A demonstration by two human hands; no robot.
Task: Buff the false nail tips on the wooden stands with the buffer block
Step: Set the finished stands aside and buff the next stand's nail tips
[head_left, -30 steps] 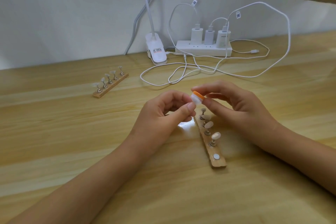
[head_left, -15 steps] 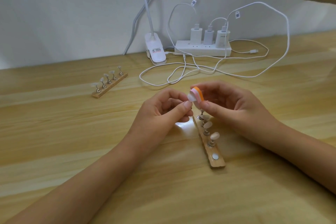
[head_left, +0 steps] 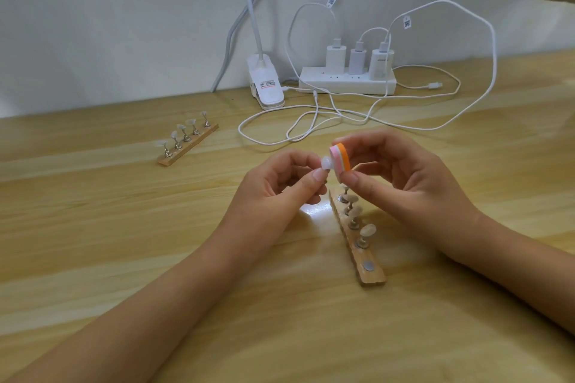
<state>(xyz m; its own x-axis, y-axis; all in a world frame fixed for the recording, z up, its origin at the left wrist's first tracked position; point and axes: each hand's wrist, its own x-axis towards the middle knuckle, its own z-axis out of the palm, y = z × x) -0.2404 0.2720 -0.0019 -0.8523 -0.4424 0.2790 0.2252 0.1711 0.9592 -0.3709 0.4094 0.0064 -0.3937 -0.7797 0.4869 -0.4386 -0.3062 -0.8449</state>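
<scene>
Fig. 1 — L hand (head_left: 280,193) pinches 1 tip (head_left: 326,162); R hand (head_left: 404,183) grips buffer (head_left: 340,158) against it. Tip prob. light, thin, brittle — hold at base, gentle strokes.

Two stands (head_left: 186,148), one buffer (head_left: 340,160), three chargers (head_left: 336,56)

The wooden table (head_left: 93,258) carries a near stand (head_left: 371,277), far stand (head_left: 186,148), power strip (head_left: 345,84), cables (head_left: 494,53) and lamp clip (head_left: 266,87).
</scene>
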